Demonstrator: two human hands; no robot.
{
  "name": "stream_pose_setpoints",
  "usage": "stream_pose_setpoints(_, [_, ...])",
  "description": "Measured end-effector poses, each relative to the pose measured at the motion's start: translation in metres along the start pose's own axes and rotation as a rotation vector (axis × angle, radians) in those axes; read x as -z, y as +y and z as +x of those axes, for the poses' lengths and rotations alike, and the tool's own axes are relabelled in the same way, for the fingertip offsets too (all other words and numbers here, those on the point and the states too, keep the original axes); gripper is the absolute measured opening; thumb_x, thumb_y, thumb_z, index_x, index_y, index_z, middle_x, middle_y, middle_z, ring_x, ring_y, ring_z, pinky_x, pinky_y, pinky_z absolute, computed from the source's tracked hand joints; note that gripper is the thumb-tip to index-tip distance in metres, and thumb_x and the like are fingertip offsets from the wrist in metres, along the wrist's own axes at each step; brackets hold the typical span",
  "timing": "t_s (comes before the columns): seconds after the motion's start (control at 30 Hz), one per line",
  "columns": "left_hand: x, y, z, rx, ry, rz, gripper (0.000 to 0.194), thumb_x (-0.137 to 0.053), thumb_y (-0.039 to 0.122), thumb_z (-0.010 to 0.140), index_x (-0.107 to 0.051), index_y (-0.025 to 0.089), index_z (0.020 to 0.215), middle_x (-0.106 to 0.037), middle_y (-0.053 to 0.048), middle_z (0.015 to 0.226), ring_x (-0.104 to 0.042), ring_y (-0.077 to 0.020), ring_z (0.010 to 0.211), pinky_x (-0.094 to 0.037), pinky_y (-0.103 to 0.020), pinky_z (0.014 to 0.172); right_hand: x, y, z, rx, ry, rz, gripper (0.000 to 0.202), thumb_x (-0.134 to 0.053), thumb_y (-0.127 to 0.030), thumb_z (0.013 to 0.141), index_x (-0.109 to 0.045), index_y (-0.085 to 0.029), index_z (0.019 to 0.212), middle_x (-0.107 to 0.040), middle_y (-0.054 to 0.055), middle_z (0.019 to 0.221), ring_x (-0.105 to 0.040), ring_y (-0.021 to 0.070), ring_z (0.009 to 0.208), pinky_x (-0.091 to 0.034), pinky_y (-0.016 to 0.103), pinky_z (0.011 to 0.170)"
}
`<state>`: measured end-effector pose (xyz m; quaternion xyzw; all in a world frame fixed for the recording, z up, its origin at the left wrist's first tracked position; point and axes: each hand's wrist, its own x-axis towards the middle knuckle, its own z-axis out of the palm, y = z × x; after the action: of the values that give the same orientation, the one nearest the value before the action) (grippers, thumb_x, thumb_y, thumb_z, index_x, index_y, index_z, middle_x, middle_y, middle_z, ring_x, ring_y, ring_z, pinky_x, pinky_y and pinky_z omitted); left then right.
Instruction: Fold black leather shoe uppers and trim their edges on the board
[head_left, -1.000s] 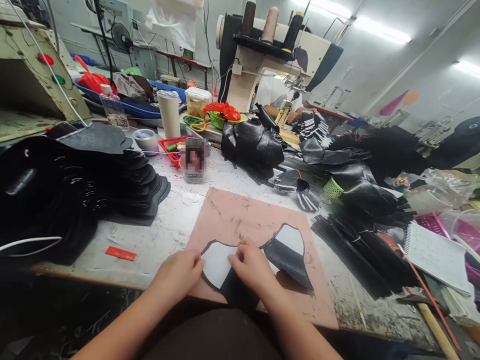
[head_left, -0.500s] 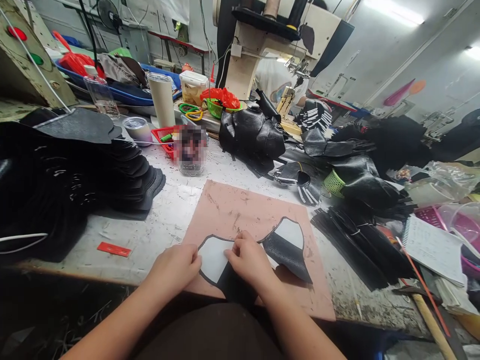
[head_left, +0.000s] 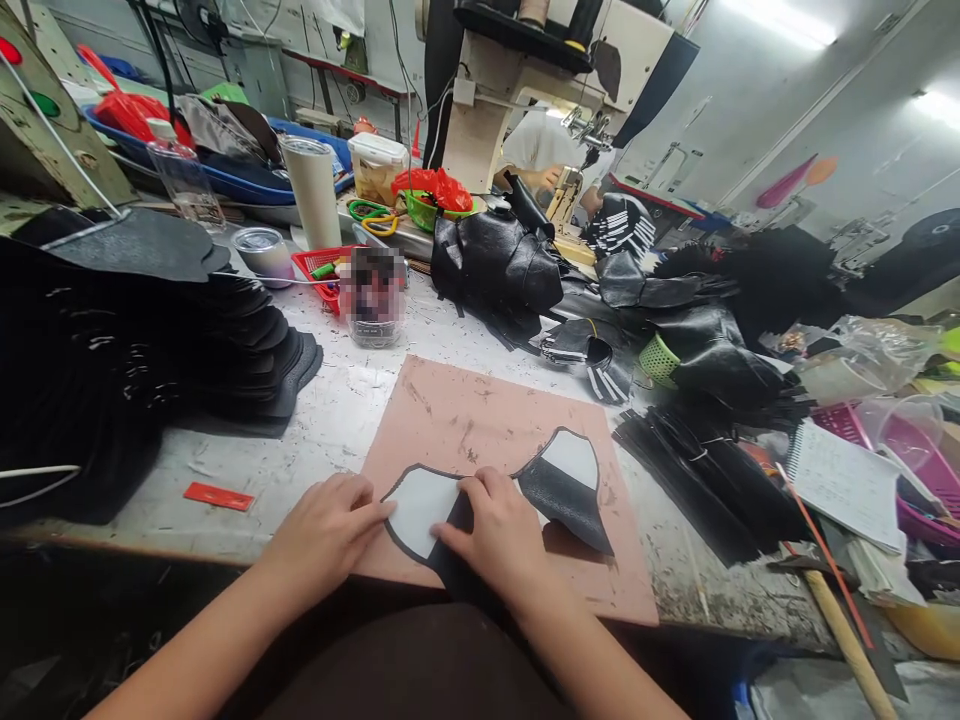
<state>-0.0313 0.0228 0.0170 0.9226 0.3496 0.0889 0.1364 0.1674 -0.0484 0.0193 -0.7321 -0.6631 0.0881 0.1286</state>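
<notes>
A black leather piece (head_left: 559, 497) with pale grey-white patches lies on a pinkish-brown board (head_left: 442, 405) at the bench's front edge. My left hand (head_left: 330, 520) pinches the piece's left edge, thumb and forefinger at the black border of the pale left patch (head_left: 420, 505). My right hand (head_left: 495, 525) grips the middle of the piece, fingertips at its upper edge and thumb lower, over the pale patch. Black material hangs below toward my lap. The right end curves up a little off the board, showing a second pale patch (head_left: 576, 455).
Stacked black pieces (head_left: 247, 370) stand left, near a red strip (head_left: 217, 496). Behind are a clear box (head_left: 375, 325), a tumbler (head_left: 311, 190) and a sewing machine (head_left: 480, 120) with a person beyond. Bundled black strips (head_left: 712, 480), a notebook (head_left: 847, 485) and a hammer (head_left: 847, 640) lie right.
My left hand has shifted slightly left, its forefinger and thumb stretched out further at the edge. My right thumb has moved apart from the fingers, down over the pale patch. The view has shifted slightly.
</notes>
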Motion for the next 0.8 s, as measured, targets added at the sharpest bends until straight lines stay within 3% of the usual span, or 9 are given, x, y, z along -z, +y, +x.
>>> stream_pose_setpoints(0.1, [0.002,0.001,-0.011,0.016,0.043,-0.015,0.025,-0.042,0.026,0.084,-0.064,0.026,0.095,-0.061,-0.004,0.088,-0.053,-0.0190,0.084,-0.041,-0.031,0.074,-0.001,-0.004,-0.009,0.037,-0.001,0.016,0.066,-0.070,-0.053,0.057,-0.056,-0.013,0.107,-0.056,0.017,0.107,-0.050,0.0319,0.091,-0.041,0.046,0.079])
stream_pose_setpoints(0.23, [0.002,0.011,-0.008,-0.034,0.162,0.157,0.025,-0.041,0.024,0.082,-0.064,0.021,0.073,-0.065,-0.007,0.087,-0.057,-0.0232,0.084,-0.041,-0.034,0.070,0.011,0.001,-0.022,0.119,0.013,0.159,0.087,-0.069,-0.055,0.057,-0.041,-0.012,0.127,-0.051,0.019,0.120,-0.049,0.0327,0.102,-0.039,0.046,0.086])
stream_pose_setpoints(0.3, [-0.003,0.019,0.001,-0.171,0.283,0.205,0.024,-0.043,0.022,0.080,-0.064,0.020,0.068,-0.067,-0.008,0.090,-0.059,-0.0253,0.084,-0.040,-0.036,0.073,0.022,0.010,-0.028,0.167,0.122,0.225,0.070,-0.062,-0.049,0.069,-0.042,-0.015,0.126,-0.054,0.015,0.118,-0.050,0.0281,0.104,-0.039,0.042,0.088])
stream_pose_setpoints(0.37, [-0.012,0.029,0.016,-0.351,0.337,0.189,0.023,-0.043,0.017,0.077,-0.066,0.022,0.077,-0.069,-0.006,0.095,-0.060,-0.0252,0.086,-0.038,-0.036,0.078,0.033,0.025,-0.032,0.109,0.313,0.228,0.040,-0.052,-0.038,0.080,-0.052,-0.017,0.114,-0.059,0.011,0.109,-0.052,0.0231,0.099,-0.039,0.037,0.086])
stream_pose_setpoints(0.47, [-0.032,0.047,0.042,-0.587,0.280,0.142,0.040,-0.041,0.008,0.073,-0.063,0.026,0.101,-0.068,-0.002,0.103,-0.061,-0.0226,0.091,-0.036,-0.033,0.082,0.042,0.061,-0.038,-0.114,0.489,0.133,0.020,-0.045,-0.024,0.083,-0.060,-0.018,0.094,-0.062,0.008,0.092,-0.054,0.0199,0.088,-0.040,0.033,0.079])
stream_pose_setpoints(0.57, [-0.047,0.055,0.069,-0.724,0.207,0.110,0.044,-0.042,0.009,0.073,-0.061,0.027,0.108,-0.068,-0.002,0.105,-0.062,-0.0218,0.091,-0.038,-0.032,0.080,0.046,0.113,-0.042,-0.339,0.452,-0.043,0.016,-0.047,-0.020,0.080,-0.062,-0.019,0.087,-0.062,0.006,0.086,-0.054,0.0197,0.084,-0.038,0.032,0.077])
stream_pose_setpoints(0.67, [-0.049,0.048,0.100,-0.665,0.144,0.129,0.043,-0.041,0.010,0.073,-0.062,0.027,0.106,-0.067,-0.003,0.107,-0.063,-0.0233,0.092,-0.041,-0.034,0.077,0.057,0.171,-0.044,-0.549,0.432,-0.172,0.016,-0.047,-0.017,0.081,-0.062,-0.018,0.086,-0.063,0.006,0.088,-0.054,0.0193,0.085,-0.036,0.031,0.077])
stream_pose_setpoints(0.8, [-0.023,0.045,0.137,-0.430,0.109,0.155,0.041,-0.034,0.006,0.072,-0.068,0.022,0.091,-0.069,-0.009,0.098,-0.062,-0.0271,0.088,-0.043,-0.038,0.072,0.078,0.238,-0.030,-0.615,0.428,-0.206,0.017,-0.046,-0.015,0.082,-0.062,-0.017,0.088,-0.063,0.008,0.092,-0.053,0.0204,0.088,-0.036,0.031,0.076])
